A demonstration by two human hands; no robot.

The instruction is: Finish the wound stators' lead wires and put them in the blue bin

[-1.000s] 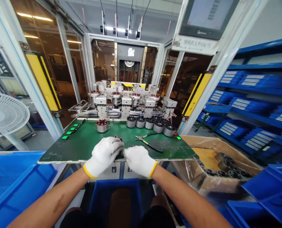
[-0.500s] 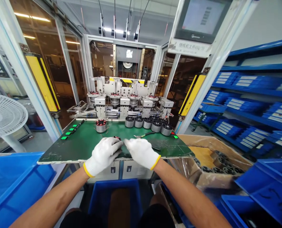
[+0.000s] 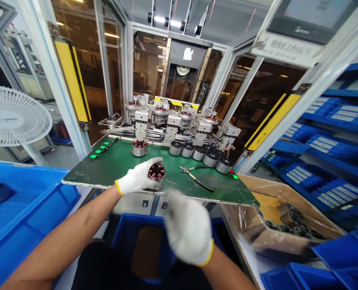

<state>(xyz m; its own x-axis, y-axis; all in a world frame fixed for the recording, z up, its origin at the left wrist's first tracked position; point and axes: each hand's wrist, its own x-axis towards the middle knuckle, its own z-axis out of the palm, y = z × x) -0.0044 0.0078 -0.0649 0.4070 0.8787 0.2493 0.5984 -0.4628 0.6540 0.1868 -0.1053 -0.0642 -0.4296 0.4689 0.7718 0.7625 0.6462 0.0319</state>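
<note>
My left hand (image 3: 138, 180), in a white glove, is wrapped round a round metal stator (image 3: 156, 172) with red copper windings, just above the green work board (image 3: 112, 169). My right hand (image 3: 188, 227), also gloved, is pulled back below the board's front edge and smeared by motion; its fingers do not show clearly. A second wound stator (image 3: 139, 147) stands further back on the board. Side cutters (image 3: 196, 175) lie on the board to the right of the held stator.
A row of grey unwound stators (image 3: 201, 155) stands in front of the winding machine (image 3: 179, 121). Green buttons (image 3: 102, 150) line the board's left edge. A cardboard box (image 3: 283, 219) of parts is at right, blue bins (image 3: 22, 217) left, a fan (image 3: 14, 117) far left.
My right hand has let go and dropped back toward me below the board. My left hand has lifted the stator and tilted its windings into view. The camera has shifted left and down.
</note>
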